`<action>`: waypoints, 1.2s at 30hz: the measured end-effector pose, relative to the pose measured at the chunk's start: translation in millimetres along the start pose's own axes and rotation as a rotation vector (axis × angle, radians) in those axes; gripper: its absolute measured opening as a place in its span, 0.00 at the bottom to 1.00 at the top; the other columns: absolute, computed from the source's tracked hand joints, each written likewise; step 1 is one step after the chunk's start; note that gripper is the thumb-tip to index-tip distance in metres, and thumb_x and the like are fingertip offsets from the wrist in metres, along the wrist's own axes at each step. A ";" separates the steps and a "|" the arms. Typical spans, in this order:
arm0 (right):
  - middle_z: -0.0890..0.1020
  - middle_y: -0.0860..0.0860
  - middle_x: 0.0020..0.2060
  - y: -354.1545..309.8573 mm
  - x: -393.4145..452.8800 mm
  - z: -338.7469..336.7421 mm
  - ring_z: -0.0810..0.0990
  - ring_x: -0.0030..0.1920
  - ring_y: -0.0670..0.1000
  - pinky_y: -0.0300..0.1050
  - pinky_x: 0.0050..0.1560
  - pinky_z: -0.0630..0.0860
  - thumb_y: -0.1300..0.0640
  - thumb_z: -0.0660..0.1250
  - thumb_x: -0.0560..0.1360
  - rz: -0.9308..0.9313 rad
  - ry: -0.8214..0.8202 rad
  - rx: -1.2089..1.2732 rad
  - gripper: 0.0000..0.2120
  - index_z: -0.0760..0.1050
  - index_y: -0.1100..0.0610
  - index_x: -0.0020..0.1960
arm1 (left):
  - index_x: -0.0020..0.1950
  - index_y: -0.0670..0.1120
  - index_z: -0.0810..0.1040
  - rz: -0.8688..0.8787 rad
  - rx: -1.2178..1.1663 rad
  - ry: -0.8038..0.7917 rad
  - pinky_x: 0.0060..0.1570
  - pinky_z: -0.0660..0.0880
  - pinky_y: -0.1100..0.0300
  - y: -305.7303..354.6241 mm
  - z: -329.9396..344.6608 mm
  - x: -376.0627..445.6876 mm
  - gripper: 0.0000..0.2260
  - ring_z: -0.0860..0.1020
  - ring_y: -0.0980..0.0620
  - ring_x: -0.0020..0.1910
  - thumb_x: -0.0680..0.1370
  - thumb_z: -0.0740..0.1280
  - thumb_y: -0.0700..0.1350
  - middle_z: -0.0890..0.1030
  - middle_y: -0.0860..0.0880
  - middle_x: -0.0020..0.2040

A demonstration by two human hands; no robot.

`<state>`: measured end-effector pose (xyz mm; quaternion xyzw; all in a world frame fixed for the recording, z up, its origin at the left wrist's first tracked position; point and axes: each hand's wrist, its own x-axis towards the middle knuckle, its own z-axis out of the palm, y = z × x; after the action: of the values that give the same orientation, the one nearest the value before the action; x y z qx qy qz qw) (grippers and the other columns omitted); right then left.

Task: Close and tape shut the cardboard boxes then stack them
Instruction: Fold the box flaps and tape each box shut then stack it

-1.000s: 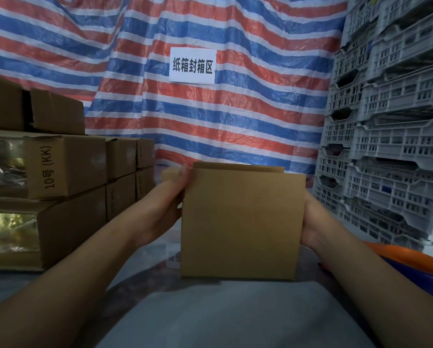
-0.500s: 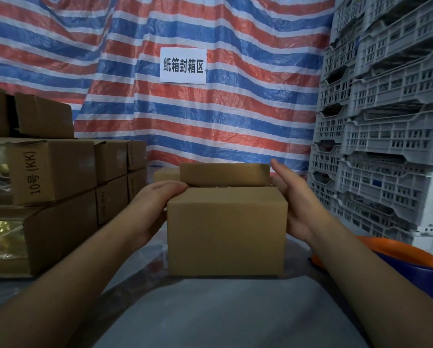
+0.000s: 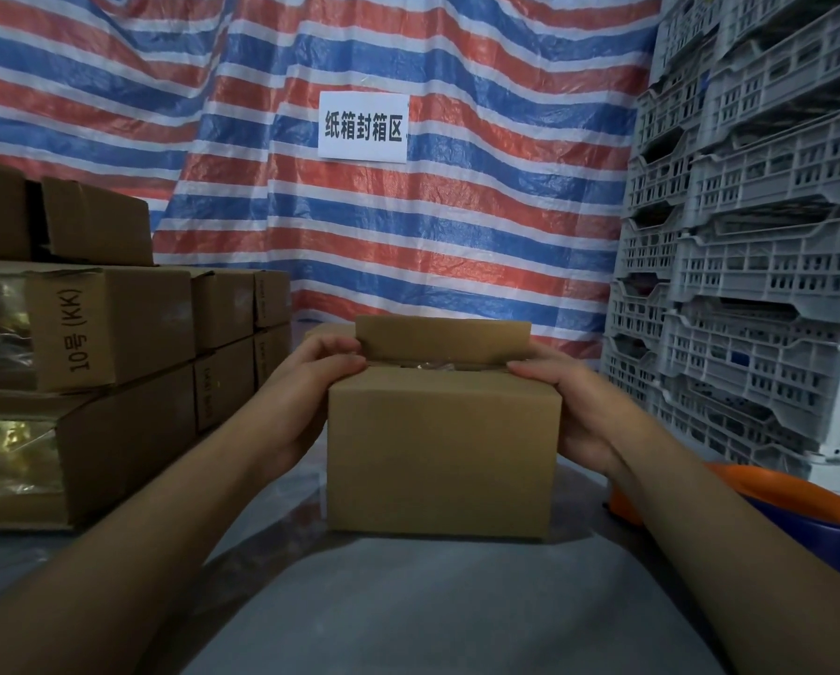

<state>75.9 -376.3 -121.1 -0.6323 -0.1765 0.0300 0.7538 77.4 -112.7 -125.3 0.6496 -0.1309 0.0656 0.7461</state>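
Note:
A small brown cardboard box (image 3: pixel 439 455) stands on the grey table surface (image 3: pixel 432 601) in front of me. Its near top flap is folded down flat and its far flap (image 3: pixel 442 341) stands upright, leaving a gap where something shiny shows inside. My left hand (image 3: pixel 305 387) grips the box's upper left corner, fingers curled over the top edge. My right hand (image 3: pixel 569 397) grips the upper right corner, with its thumb lying on the near flap.
Stacked cardboard boxes (image 3: pixel 111 328), some taped, fill the left side. Grey plastic crates (image 3: pixel 749 236) are piled high on the right. An orange and blue tub (image 3: pixel 798 513) sits at the right edge. A striped tarp with a white sign (image 3: pixel 363 126) hangs behind.
The near flap, upright a second ago, has been folded down flat. Both hands moved from the box's sides up onto its top corners, the right hand closing over its corner last.

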 end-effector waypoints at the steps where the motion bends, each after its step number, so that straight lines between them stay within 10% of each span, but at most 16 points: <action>1: 0.84 0.59 0.57 0.9 -0.1 1.6 0.86 0.49 0.53 0.45 0.42 0.82 0.57 0.69 0.72 -0.007 -0.002 0.010 0.23 0.77 0.54 0.67 | 0.52 0.50 0.78 0.023 -0.012 0.008 0.39 0.73 0.60 -0.2 -0.3 0.6 0.05 0.78 0.54 0.40 0.79 0.66 0.41 0.81 0.49 0.47; 6: 0.84 0.61 0.54 7.9 3.6 6.7 0.87 0.41 0.53 0.46 0.36 0.82 0.58 0.74 0.65 -0.036 0.182 0.094 0.34 0.70 0.51 0.69 | 0.50 0.51 0.78 0.066 -0.029 0.017 0.40 0.72 0.61 -1.7 -3.3 3.2 0.06 0.78 0.54 0.42 0.78 0.67 0.39 0.81 0.49 0.48; 13: 0.84 0.51 0.35 9.8 2.5 8.9 0.84 0.33 0.48 0.42 0.30 0.79 0.59 0.70 0.75 -0.101 0.170 0.040 0.09 0.80 0.50 0.37 | 0.46 0.50 0.81 0.106 0.007 0.006 0.43 0.71 0.59 -2.9 -7.6 5.7 0.06 0.77 0.53 0.45 0.78 0.67 0.39 0.81 0.51 0.48; 26: 0.84 0.51 0.52 11.3 1.4 14.5 0.85 0.48 0.51 0.42 0.39 0.81 0.51 0.77 0.64 -0.192 0.281 0.058 0.24 0.80 0.50 0.59 | 0.49 0.47 0.85 0.124 0.180 0.059 0.56 0.71 0.55 -4.7 -11.7 4.6 0.07 0.79 0.49 0.54 0.78 0.68 0.46 0.84 0.47 0.50; 36: 0.87 0.53 0.42 13.6 2.3 11.0 0.85 0.40 0.49 0.41 0.37 0.80 0.49 0.75 0.71 -0.110 0.256 -0.041 0.10 0.87 0.54 0.49 | 0.46 0.48 0.85 0.136 0.294 0.055 0.52 0.71 0.60 3.0 -9.8 2.5 0.07 0.80 0.52 0.52 0.79 0.68 0.46 0.84 0.50 0.48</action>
<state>77.2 -362.6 -132.1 -0.6354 -0.1139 -0.0959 0.7577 80.1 -102.7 -122.9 0.7395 -0.1429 0.1523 0.6399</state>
